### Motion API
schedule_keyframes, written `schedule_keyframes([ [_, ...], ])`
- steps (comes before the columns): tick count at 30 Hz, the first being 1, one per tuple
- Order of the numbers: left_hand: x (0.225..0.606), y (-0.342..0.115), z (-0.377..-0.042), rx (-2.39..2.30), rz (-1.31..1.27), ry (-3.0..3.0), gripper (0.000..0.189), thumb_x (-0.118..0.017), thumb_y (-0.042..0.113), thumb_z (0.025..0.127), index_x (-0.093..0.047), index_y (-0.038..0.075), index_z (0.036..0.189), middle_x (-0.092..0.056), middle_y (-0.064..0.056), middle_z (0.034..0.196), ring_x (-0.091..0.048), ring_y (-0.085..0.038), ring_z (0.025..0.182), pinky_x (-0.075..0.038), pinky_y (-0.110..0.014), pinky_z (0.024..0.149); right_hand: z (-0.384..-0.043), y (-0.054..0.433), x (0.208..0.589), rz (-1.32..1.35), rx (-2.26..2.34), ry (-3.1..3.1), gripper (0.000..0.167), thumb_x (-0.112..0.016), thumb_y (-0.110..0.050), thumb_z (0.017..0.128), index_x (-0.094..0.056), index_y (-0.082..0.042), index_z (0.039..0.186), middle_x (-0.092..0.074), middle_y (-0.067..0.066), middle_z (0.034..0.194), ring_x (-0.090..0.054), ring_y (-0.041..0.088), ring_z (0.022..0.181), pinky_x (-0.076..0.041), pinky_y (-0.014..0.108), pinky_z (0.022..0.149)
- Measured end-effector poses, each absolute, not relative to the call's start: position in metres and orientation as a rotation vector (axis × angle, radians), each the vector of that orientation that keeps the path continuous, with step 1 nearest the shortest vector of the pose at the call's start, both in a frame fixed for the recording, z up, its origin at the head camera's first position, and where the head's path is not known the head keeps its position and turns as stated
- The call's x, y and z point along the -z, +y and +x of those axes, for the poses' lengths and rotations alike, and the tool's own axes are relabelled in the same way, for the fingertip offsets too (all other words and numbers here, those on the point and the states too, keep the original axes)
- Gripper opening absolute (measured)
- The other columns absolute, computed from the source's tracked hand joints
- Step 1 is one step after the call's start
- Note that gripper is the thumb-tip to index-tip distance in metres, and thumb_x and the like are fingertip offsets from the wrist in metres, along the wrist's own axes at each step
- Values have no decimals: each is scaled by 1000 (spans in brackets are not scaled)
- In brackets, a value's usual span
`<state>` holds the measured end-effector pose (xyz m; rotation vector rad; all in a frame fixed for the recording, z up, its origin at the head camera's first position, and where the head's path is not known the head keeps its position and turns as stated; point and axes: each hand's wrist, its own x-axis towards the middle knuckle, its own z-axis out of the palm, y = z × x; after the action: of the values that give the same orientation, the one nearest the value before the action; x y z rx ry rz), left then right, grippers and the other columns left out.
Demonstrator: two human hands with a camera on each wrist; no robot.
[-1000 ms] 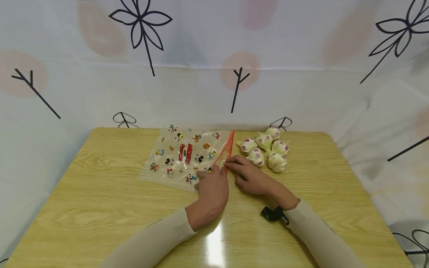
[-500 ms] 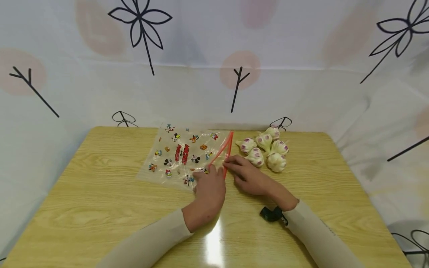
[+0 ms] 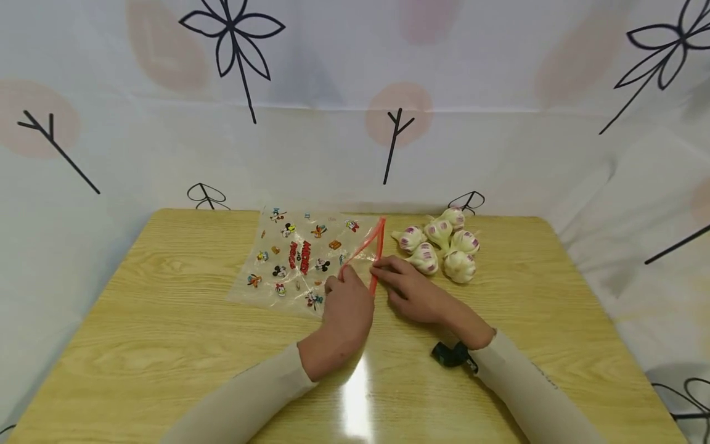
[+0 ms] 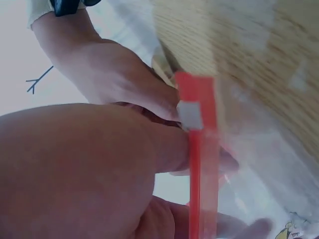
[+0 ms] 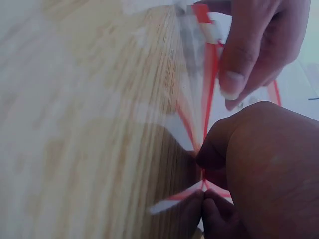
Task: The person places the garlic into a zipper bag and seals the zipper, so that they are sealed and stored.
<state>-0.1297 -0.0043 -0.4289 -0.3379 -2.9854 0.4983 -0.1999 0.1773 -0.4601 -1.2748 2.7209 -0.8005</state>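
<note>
A clear zip bag (image 3: 302, 256) with cartoon prints and a red zip edge (image 3: 379, 246) lies flat on the table. Its mouth faces right, and the two red strips stand apart in a narrow V. My left hand (image 3: 348, 308) holds the upper strip near the front corner; in the left wrist view its fingertips show through the plastic behind the red strip (image 4: 202, 169). My right hand (image 3: 413, 293) pinches the other strip against the tabletop, as the right wrist view shows. Just beyond the right hand sit several garlic bulbs (image 3: 459, 266) in a cluster.
The wooden table (image 3: 138, 345) has its back edge against a patterned cloth backdrop (image 3: 310, 148). A black device (image 3: 452, 354) is strapped at the right wrist. Light glares off the tabletop between the forearms.
My left hand has shifted slightly left, drawing the upper strip away so the gap at the bag's mouth is wider. Its forefinger has curled in. The right hand and garlic have stayed put.
</note>
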Motion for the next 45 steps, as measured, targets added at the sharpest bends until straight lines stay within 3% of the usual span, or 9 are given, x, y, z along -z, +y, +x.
schedule_keyframes([
  [5,429,-10,-127,-191,-213,-2966,56,-66,45,105,-72,-11,105,-51,-16,94,-52,-30,79,-51,-27,51,-200,175,460,-1275,822,2720,48,-57,-3,104,-54,2,152,-48,17,155,-46,29,144,-41,50,119],
  [8,430,-15,-125,-158,-204,-2962,62,-67,49,103,-71,-13,105,-55,-18,94,-53,-30,83,-53,-26,50,-201,172,462,-1289,835,2711,48,-57,-4,105,-54,2,152,-48,17,155,-47,30,144,-42,50,118],
  [11,431,-21,-123,-277,-303,-2934,60,-63,50,105,-73,-9,107,-62,-17,92,-55,-29,83,-53,-30,64,-200,170,463,-1302,843,2710,48,-57,-4,104,-54,3,152,-49,19,154,-48,32,143,-43,52,117],
  [14,432,-25,-122,-266,-368,-2915,51,-63,49,105,-73,-1,108,-63,-13,95,-55,-31,86,-50,-32,64,-199,171,462,-1296,832,2722,49,-57,-3,104,-53,4,152,-49,19,154,-47,32,143,-42,52,117],
  [18,432,-26,-123,-155,-366,-2952,47,-66,49,103,-73,3,111,-62,-14,101,-59,-38,90,-59,-36,61,-198,174,461,-1283,814,2732,49,-57,-3,104,-52,3,153,-48,19,155,-46,32,145,-42,53,118],
  [22,428,-27,-126,-179,-390,-3021,50,-63,50,105,-73,5,126,-67,-14,107,-67,-43,94,-64,-50,80,-198,176,459,-1290,816,2725,49,-56,-3,104,-52,3,153,-47,19,156,-45,33,146,-41,54,119],
  [33,420,-34,-130,-192,-430,-3109,55,-62,51,105,-70,9,139,-75,-17,115,-76,-33,95,-60,-57,95,-198,177,460,-1326,750,2728,53,-56,-6,105,-49,-1,157,-41,20,164,-37,35,153,-37,55,122],
  [39,423,-37,-132,-126,-403,-3106,52,-67,49,103,-72,9,135,-75,-18,113,-76,-38,95,-63,-54,88,-190,179,454,-1315,829,2733,56,-62,-4,100,-51,-2,155,-45,15,162,-40,30,153,-38,53,122],
  [45,425,-37,-133,-43,-369,-3107,49,-70,46,102,-73,9,134,-74,-22,114,-72,-54,100,-66,-52,73,-183,184,446,-1395,877,2855,48,-65,1,93,-62,-1,141,-57,17,149,-52,32,142,-46,53,115],
])
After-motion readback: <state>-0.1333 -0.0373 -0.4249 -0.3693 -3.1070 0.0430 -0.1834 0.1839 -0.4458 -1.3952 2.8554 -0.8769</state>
